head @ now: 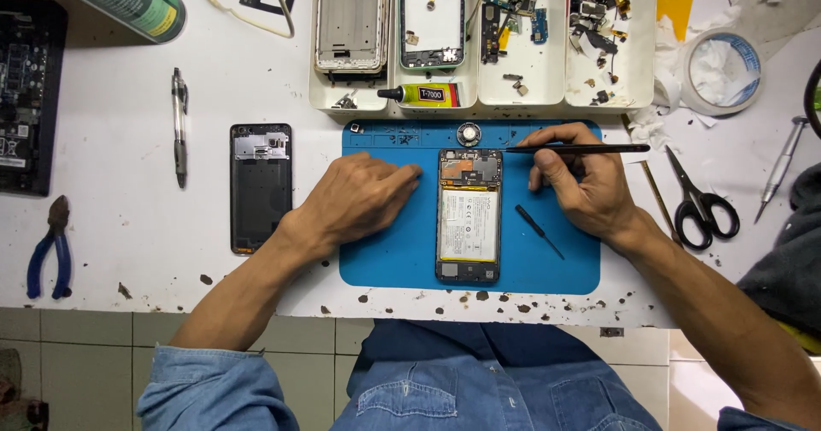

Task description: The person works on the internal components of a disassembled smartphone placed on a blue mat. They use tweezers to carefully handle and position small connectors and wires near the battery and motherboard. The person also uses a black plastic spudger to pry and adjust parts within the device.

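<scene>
Where the table [128, 251] meets its chipped front edge, the blue mat [385, 256] lies just inside, bare at both sides of the opened phone [468, 215] at its centre. Left hand [359, 198] rests flat on the mat, fingers loosely curled, holding nothing, fingertips beside the phone. Right hand [586, 183], fingers closed, grips tweezers [577, 149], tip above the phone's upper right corner. A small screwdriver [539, 231] lies free on the mat.
</scene>
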